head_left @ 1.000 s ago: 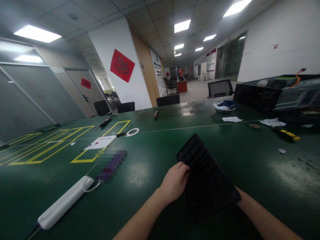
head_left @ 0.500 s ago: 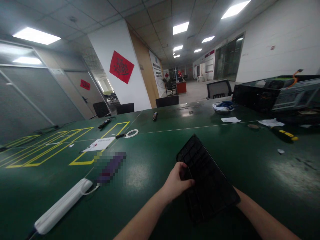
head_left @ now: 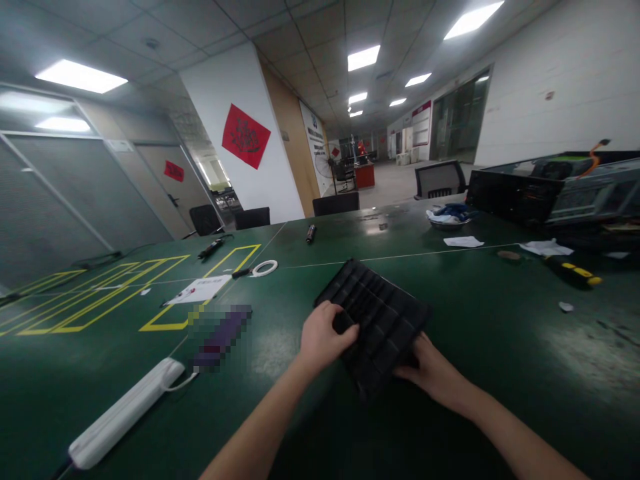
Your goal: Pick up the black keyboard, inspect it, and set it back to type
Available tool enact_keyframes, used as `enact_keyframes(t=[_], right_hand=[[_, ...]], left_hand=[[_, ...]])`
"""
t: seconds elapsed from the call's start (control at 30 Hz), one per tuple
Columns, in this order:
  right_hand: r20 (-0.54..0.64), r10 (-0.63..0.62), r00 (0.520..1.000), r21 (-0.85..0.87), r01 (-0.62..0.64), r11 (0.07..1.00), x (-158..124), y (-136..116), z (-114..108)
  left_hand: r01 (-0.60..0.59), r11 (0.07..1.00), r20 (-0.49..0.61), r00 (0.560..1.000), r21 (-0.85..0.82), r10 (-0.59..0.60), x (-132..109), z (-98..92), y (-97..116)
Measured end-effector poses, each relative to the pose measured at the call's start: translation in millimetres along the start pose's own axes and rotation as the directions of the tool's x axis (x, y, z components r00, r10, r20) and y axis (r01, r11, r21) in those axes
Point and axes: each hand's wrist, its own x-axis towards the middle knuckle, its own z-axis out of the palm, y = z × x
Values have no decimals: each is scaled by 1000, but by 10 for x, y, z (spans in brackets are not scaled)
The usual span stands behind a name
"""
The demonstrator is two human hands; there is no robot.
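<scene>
A black compartment tray (head_left: 385, 313), with rows of dividers, is held tilted over the green table (head_left: 280, 413). My left hand (head_left: 324, 337) grips its left edge, thumb bent over the rim and other fingers partly hidden. On the lower right, my right hand (head_left: 433, 372) holds the opposite edge, its fingertips going under the tray. The compartments look dark, and I cannot make out anything inside them.
To the left lie a white power strip (head_left: 127, 413), a pixelated purple object (head_left: 220, 340), a paper sheet (head_left: 203, 289) and a tape roll (head_left: 264, 268). On the right are an opened computer case (head_left: 515, 193), a bowl (head_left: 447, 219) and a yellow-black tool (head_left: 573, 272).
The tray has swung from steep to flatter and shifted left, so its compartments now face me. My right hand, behind it before, now shows at its lower right edge.
</scene>
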Motion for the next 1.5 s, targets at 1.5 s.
enact_keyframes(t=[1.5], right_hand=[[-302, -110, 947, -587, -95, 804, -250, 333, -1107]], left_hand=[[265, 843, 73, 939, 469, -336, -325, 70, -769]])
